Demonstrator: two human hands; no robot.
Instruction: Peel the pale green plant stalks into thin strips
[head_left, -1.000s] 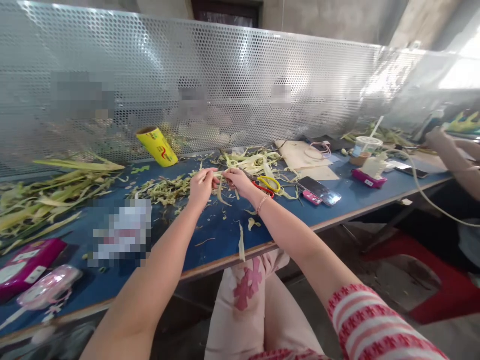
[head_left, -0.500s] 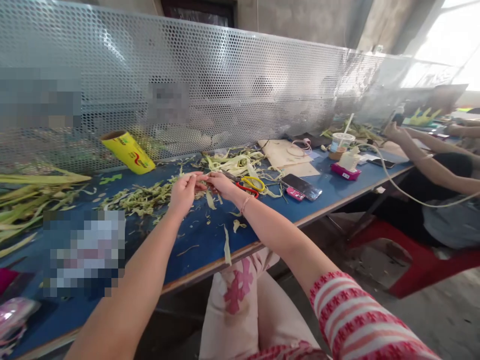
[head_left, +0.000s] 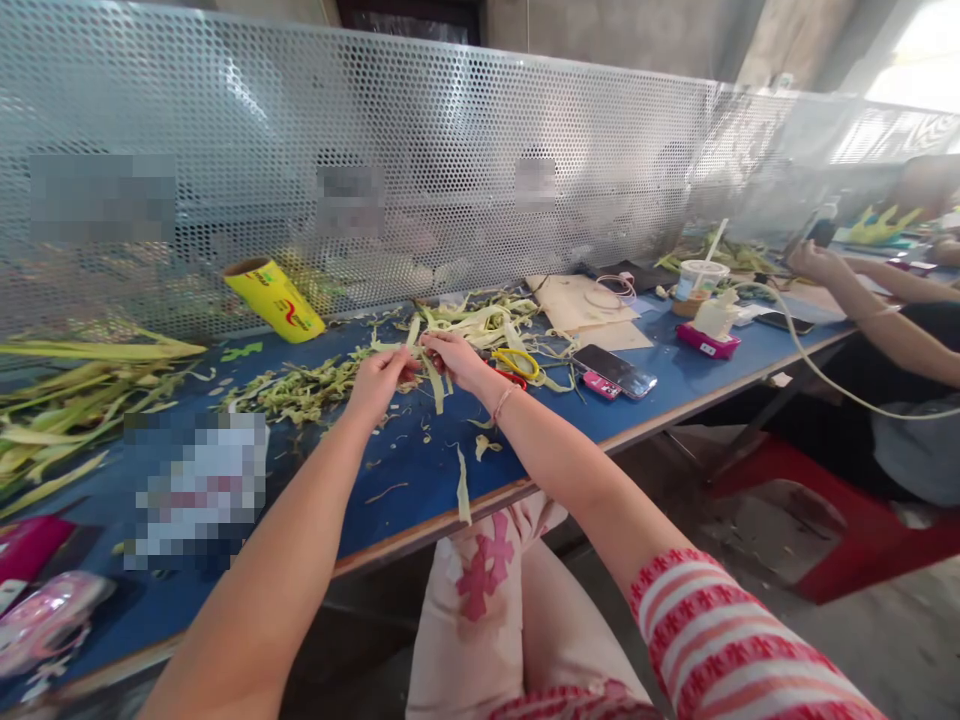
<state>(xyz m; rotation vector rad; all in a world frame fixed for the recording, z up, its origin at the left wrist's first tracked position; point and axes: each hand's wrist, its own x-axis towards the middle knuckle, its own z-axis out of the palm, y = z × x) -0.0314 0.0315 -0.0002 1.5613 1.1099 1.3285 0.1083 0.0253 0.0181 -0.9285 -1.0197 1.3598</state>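
Note:
My left hand (head_left: 384, 382) and my right hand (head_left: 454, 360) are close together over the table, fingertips pinched. A pale green leaf strip (head_left: 435, 388) hangs down between them, and its upper end stands up by the fingertips. Both hands seem to grip it, though the exact hold is too small to see. Just behind lies a loose heap of pale leaf strips (head_left: 487, 322). Left of my hands spreads a pile of short, twisted green pieces (head_left: 300, 388). Yellow-handled scissors (head_left: 516, 364) lie beside my right wrist, with a red handle (head_left: 511, 380) partly hidden there.
Long leaves (head_left: 82, 400) cover the blue table's (head_left: 420, 500) left side. A yellow tube (head_left: 277, 300) leans near the perforated metal screen (head_left: 450, 170). To the right are a phone (head_left: 615, 370), cardboard (head_left: 585, 310), a drink cup (head_left: 699, 284) and a tissue pack (head_left: 706, 340). Another person's arm (head_left: 847, 285) is farther right.
My hands have moved slightly apart, and the leaf strip between them shows more clearly. The view has shifted a little, so the table things appear farther right.

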